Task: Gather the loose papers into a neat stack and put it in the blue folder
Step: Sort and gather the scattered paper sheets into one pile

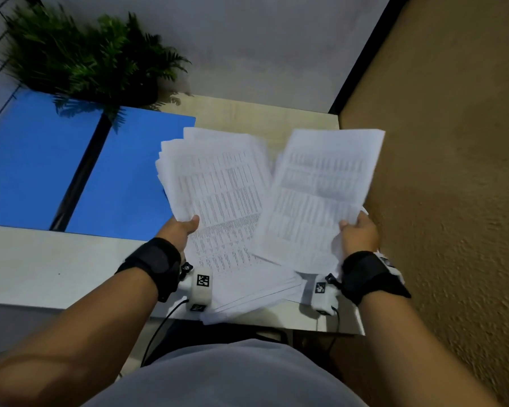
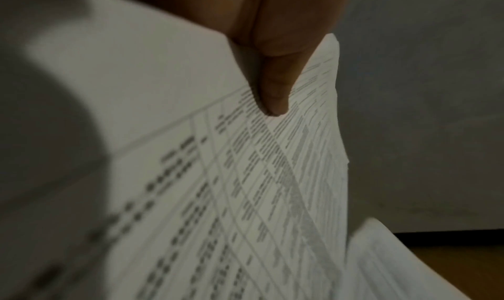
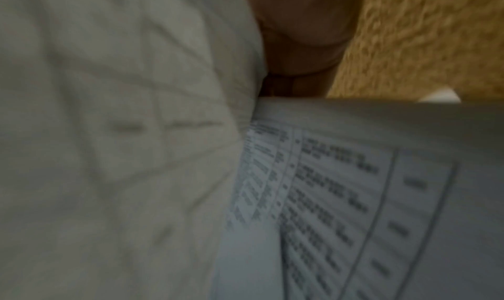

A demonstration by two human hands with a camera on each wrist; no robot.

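White papers printed with tables are held above the desk in two fanned bundles. My left hand [image 1: 182, 229] grips the left bundle [image 1: 218, 183] by its lower left edge, thumb on top; the left wrist view shows that thumb [image 2: 275, 93] pressing the printed sheet [image 2: 245, 196]. My right hand [image 1: 357, 232] grips the right bundle [image 1: 321, 195] at its lower right edge, and this bundle overlaps the left one. In the right wrist view the sheets [image 3: 341, 196] are blurred and close. The blue folder [image 1: 36, 163] lies open on the desk to the left, its right flap partly under the papers.
A potted fern [image 1: 91, 54] stands behind the folder at the back left. The light wooden desk [image 1: 262, 116] ends at a grey wall behind. A textured tan wall [image 1: 453, 171] runs close along the right side.
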